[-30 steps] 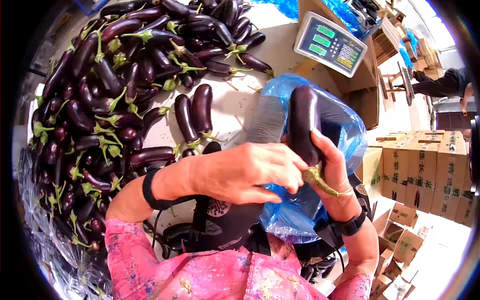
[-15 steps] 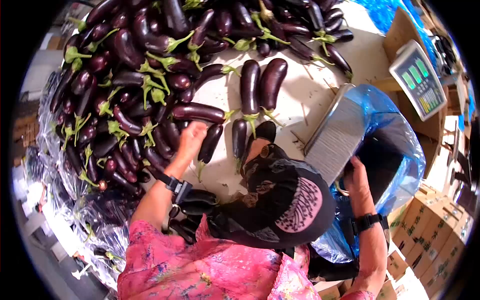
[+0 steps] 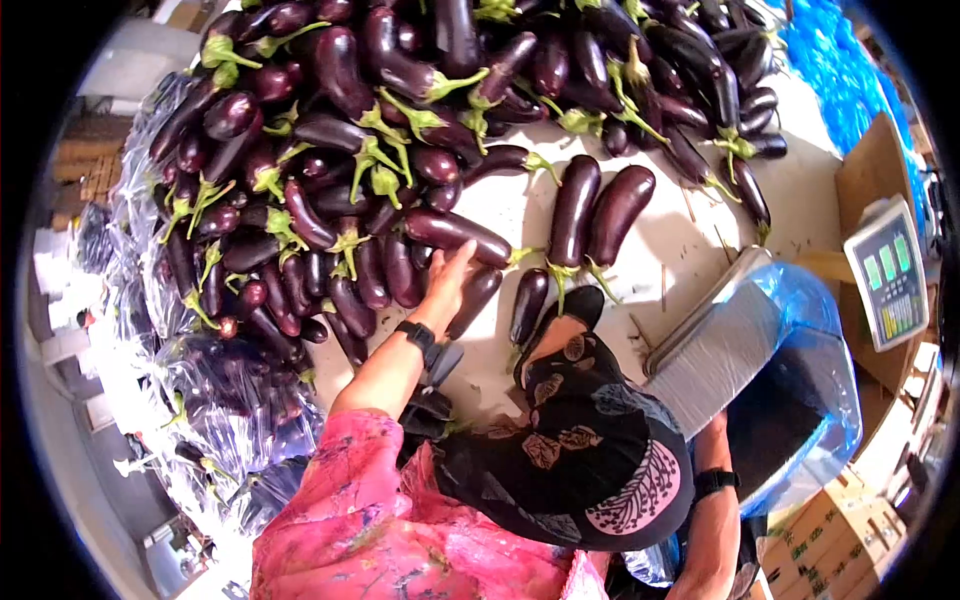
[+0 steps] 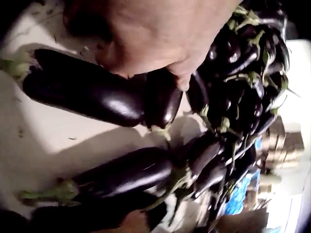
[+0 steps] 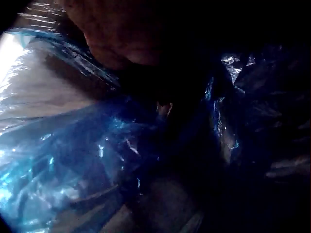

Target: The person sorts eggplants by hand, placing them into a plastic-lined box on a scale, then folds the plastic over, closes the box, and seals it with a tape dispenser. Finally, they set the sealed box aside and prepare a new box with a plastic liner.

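My left hand [image 3: 447,285] reaches into the near edge of the eggplant pile, its fingertips at a glossy purple eggplant [image 3: 450,232] lying sideways. In the left wrist view the hand [image 4: 160,34] overlaps that long eggplant [image 4: 87,90] and a shorter eggplant [image 4: 163,99] beside it, thumb pointing down. My right hand [image 3: 711,437] is down in a box lined with blue plastic film [image 3: 815,380]; its fingers are hidden behind the box's near flap. The right wrist view is dark, with part of the hand [image 5: 119,36] among blue film [image 5: 73,165]; what it holds, I cannot tell.
A big heap of eggplants [image 3: 340,130] covers the far and left side of the white table [image 3: 690,255]. Two eggplants [image 3: 573,210] lie side by side near the middle. A digital scale [image 3: 888,270] stands right, cartons [image 3: 835,530] below it. A black cap [image 3: 560,450] blocks the centre.
The eggplant held up between both hands a second ago is gone from view. My right hand has gone down deeper into the lined box, and my left hand has moved left to the pile.
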### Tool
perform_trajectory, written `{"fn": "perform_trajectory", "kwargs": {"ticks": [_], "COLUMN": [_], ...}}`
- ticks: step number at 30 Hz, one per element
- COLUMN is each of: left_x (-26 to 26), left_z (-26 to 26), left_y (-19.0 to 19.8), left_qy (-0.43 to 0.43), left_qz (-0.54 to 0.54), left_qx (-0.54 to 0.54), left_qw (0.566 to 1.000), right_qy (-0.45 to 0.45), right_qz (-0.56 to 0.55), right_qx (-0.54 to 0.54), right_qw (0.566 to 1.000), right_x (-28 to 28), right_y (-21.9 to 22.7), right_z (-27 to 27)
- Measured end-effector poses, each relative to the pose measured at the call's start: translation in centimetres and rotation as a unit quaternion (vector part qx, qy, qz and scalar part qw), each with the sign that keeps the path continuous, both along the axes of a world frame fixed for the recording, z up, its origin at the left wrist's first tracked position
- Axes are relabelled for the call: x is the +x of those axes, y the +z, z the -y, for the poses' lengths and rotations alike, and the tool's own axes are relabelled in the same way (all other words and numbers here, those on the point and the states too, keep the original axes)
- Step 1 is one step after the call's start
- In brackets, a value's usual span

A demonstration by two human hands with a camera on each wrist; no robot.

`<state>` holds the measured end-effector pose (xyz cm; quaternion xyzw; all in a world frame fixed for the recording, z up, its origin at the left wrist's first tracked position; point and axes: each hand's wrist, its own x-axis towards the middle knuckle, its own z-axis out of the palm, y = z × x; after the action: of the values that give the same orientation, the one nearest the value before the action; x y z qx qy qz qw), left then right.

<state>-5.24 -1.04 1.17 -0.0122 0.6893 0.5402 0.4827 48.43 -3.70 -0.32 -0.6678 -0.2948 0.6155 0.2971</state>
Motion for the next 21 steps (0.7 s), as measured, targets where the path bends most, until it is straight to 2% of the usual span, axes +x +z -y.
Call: {"fn": "perform_trajectory", "kwargs": {"ticks": [2, 3, 4, 6, 7, 8, 10, 12, 16, 17, 20, 21], "left_x": [-0.8, -1.0, -1.0, -0.6, -0.6, -1.5, -2.1, -2.1, -2.2, -1.9, -0.1, 0.5], "left_z": [-2.2, -3.0, -2.8, -1.6, -0.6, 1.6, 5.1, 5.8, 1.0, -0.6, -3.6, -4.5], "left_y": [-0.1, -1.0, -0.6, 0.7, -0.3, -3.5, -2.6, -3.1, -4.2, -5.0, -6.6, -7.1], "left_qy": [0.023, 0.038, 0.019, -0.024, 0.017, 0.028, -0.005, 0.023, 0.039, 0.023, 0.153, 0.164], "left_qz": [0.093, 0.097, 0.115, 0.150, 0.157, 0.201, 0.249, 0.259, 0.318, 0.310, 0.326, 0.272], "left_qx": [0.069, 0.017, 0.037, 0.075, 0.023, 0.094, 0.133, 0.133, 0.156, 0.138, 0.081, 0.077], "left_qw": [0.993, 0.994, 0.993, 0.985, 0.987, 0.975, 0.959, 0.956, 0.934, 0.940, 0.929, 0.945], "right_qy": [0.010, 0.011, 0.012, 0.016, 0.017, 0.013, 0.015, 0.020, 0.026, 0.027, 0.026, 0.026], "right_qz": [0.023, 0.032, 0.040, 0.055, 0.059, 0.067, 0.077, 0.086, 0.099, 0.100, 0.105, 0.107], "right_qx": [0.000, 0.001, 0.003, 0.005, 0.005, 0.005, 0.001, 0.000, 0.007, 0.007, 0.008, 0.009], "right_qw": [1.000, 0.999, 0.999, 0.998, 0.998, 0.998, 0.997, 0.996, 0.995, 0.995, 0.994, 0.994], "right_x": [0.4, 0.7, 1.0, 1.6, 1.8, 1.9, 2.3, 2.4, 2.5, 2.5, 2.6, 2.6], "right_y": [0.6, 0.9, 1.2, 1.5, 1.5, 1.8, 1.9, 2.0, 2.3, 2.3, 2.2, 2.1], "right_z": [0.6, 1.1, 1.5, 2.2, 2.4, 2.8, 3.2, 3.4, 3.7, 3.8, 4.5, 4.7]}}
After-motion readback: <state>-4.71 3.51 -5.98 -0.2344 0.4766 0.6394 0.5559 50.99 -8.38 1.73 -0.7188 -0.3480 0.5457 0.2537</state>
